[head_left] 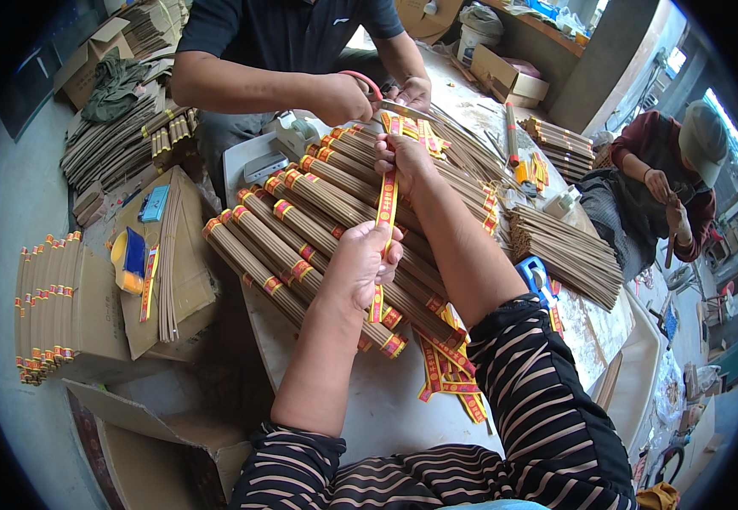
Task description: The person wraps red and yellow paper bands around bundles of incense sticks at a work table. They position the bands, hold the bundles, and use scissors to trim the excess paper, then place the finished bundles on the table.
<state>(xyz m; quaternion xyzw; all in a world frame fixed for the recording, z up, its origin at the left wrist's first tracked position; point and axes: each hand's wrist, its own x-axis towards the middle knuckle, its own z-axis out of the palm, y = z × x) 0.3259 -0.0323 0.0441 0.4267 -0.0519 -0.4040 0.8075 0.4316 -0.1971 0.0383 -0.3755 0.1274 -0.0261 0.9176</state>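
Observation:
A red-and-yellow paper band (387,202) is stretched between my two hands above the table. My left hand (364,265) is closed around its lower part, and the tail hangs below my fingers. Farther away, my right hand (405,159) pinches the upper part. Beneath both hands lie several bundles of brown incense sticks (297,246), side by side, with similar bands around them. Loose bands (450,374) are piled at the table's near edge, by my right forearm. More bands (416,129) lie just beyond my right hand.
Opposite me, a person's hand (348,100) holds red-handled scissors (403,110). Loose sticks (564,255) and a blue tape dispenser (538,280) are on the right. Another person (650,178) sits farther right. An open cardboard box (144,433) and banded bundles (48,306) stand at left.

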